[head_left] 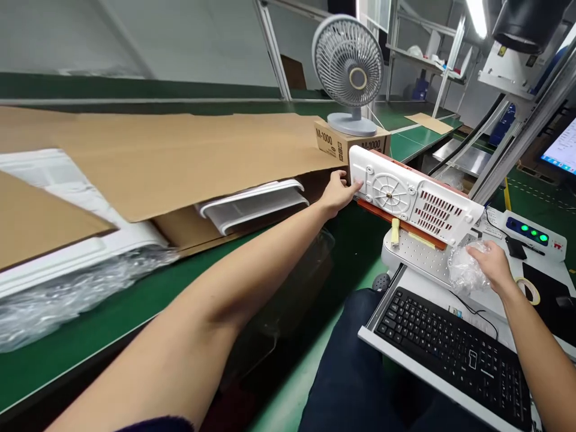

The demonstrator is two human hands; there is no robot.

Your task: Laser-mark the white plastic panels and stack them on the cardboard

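A white plastic panel [390, 193] with a round ribbed pattern and a slotted grille stands on edge against an orange-red fixture [382, 214], above a perforated metal plate [420, 255]. My left hand [338, 193] grips the panel's left end, thumb on its front face, the other fingers partly hidden behind it. Near the panel's lower right corner, my right hand [491, 264] is closed on a crumpled clear plastic bag [465, 269].
Left, an open cardboard box [193, 150] holds white panels [256, 201] and bubble wrap [81, 294]. Behind, a fan [348, 66] stands on a carton [330, 139]. A keyboard [450, 354] lies below the plate; a tape roll [528, 291] and button box [535, 234] are right.
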